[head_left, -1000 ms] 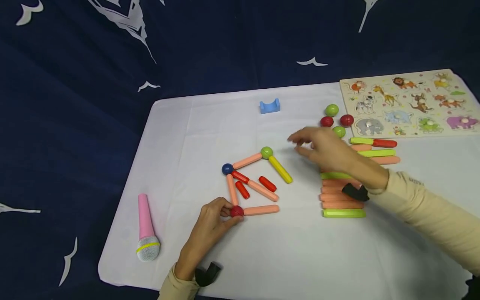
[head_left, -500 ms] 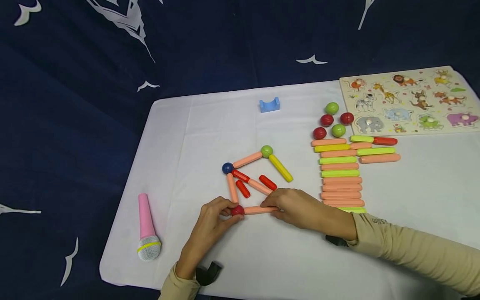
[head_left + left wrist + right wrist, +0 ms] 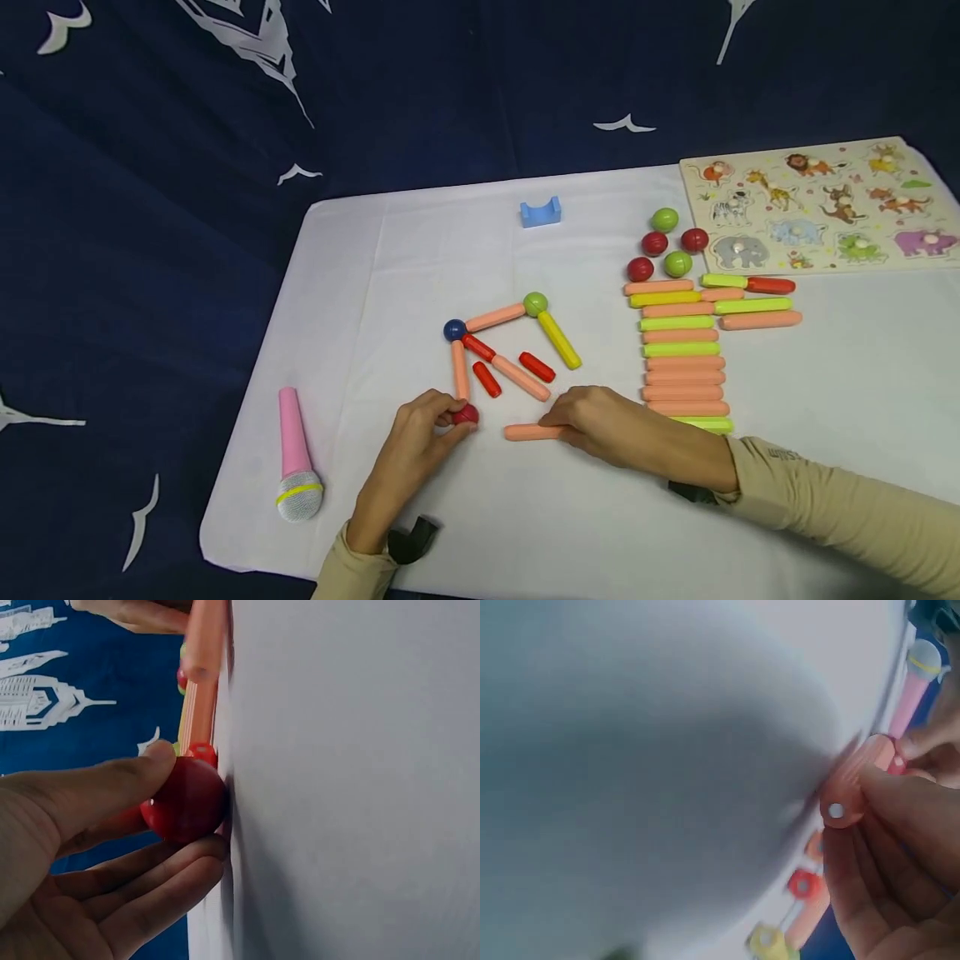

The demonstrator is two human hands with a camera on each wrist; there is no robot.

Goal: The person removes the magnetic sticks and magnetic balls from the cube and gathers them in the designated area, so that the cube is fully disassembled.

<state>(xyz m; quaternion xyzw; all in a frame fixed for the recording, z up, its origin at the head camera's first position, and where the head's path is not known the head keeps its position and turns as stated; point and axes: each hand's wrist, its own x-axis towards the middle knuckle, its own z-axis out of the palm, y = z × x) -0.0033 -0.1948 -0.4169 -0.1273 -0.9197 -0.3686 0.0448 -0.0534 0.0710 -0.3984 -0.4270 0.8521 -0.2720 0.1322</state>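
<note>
My left hand pinches a red ball between thumb and fingers at the table surface. An orange rod runs from that ball up to a blue ball. With thumb and fingertips my right hand grips another orange rod, whose round end shows a pale metal dot in the right wrist view. A gap separates this rod's left end from the red ball. From the blue ball, an orange rod leads to a green ball with a yellow rod attached, and a short red rod slants toward another orange rod.
Two short red rods lie loose nearby. At right are a column of orange, green and yellow rods and several balls beside an animal puzzle board. A toy microphone lies left; a blue cradle stands behind.
My right hand came from the right side to the orange rod and took hold of it. The rod has come away from the red ball, rightward and slightly nearer; my left hand shifted slightly left.
</note>
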